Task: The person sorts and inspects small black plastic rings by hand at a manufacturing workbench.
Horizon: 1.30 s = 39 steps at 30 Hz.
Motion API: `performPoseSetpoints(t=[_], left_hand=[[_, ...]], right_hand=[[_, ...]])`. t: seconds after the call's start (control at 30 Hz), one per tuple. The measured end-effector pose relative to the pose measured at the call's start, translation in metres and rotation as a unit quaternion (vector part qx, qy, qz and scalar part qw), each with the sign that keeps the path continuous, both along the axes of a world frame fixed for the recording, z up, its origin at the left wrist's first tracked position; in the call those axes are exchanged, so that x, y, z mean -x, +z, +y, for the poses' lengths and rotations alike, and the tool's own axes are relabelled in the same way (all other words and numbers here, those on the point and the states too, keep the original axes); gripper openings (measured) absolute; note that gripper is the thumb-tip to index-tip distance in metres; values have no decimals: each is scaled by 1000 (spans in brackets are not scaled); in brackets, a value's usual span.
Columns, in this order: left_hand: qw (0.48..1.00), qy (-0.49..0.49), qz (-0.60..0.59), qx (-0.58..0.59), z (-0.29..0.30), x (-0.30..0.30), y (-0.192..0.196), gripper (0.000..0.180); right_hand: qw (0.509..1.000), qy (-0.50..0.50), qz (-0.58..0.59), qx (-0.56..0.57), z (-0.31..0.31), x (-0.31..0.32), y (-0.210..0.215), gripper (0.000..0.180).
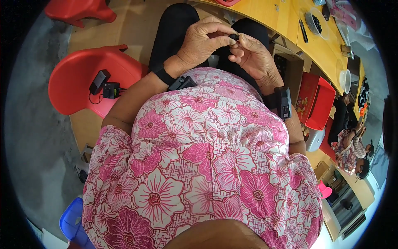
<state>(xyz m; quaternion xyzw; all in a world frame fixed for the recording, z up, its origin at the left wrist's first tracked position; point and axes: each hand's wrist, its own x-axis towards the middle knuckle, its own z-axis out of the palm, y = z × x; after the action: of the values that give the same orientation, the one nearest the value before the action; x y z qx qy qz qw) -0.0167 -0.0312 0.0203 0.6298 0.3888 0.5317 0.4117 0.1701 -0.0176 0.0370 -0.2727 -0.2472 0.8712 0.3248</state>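
A small black piece (234, 37) is pinched between my two hands above my lap; its exact kind is too small to make out. My left hand (206, 41) grips it from the left between thumb and forefinger. From the right, my right hand (253, 54) closes on it with thumb and fingertips, the other fingers curled. Both wrists carry a black strap with a dark box-shaped device, the left device (182, 83) resting near my flowered top and the right device (283, 102) on the forearm.
A yellow table (286, 20) runs along the far right, bearing a clear bowl (310, 20) of black pieces and a black pen-like tool (303, 31). Left stands a red chair (74, 79) with black devices on it. A red box (321, 103) sits below the table; another person (348, 149) is farther right.
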Motion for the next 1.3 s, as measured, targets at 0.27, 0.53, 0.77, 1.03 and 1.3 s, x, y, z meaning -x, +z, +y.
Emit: performPoseSetpoints(t=[0.27,0.53,0.77,1.03,1.3], left_hand=[[1000,21,-14,14,-1,-4,3,17],[999,14,22,28,-1,-1,-2,17],[960,-159,-168,156,-3,-5,-10,42],[974,-154,-58,155,-1,-5,-7,47],[973,-116,-116,162,-6,-12,0,43]], right_hand=[[995,-19,39,86,1,0,-3,22],[999,-27,8,31,-1,4,0,21],[981,-63,-159,-95,-4,7,4,20],[903,-79,-323,-273,-14,11,4,17],[909,-90,-306,-267,-17,11,3,19]])
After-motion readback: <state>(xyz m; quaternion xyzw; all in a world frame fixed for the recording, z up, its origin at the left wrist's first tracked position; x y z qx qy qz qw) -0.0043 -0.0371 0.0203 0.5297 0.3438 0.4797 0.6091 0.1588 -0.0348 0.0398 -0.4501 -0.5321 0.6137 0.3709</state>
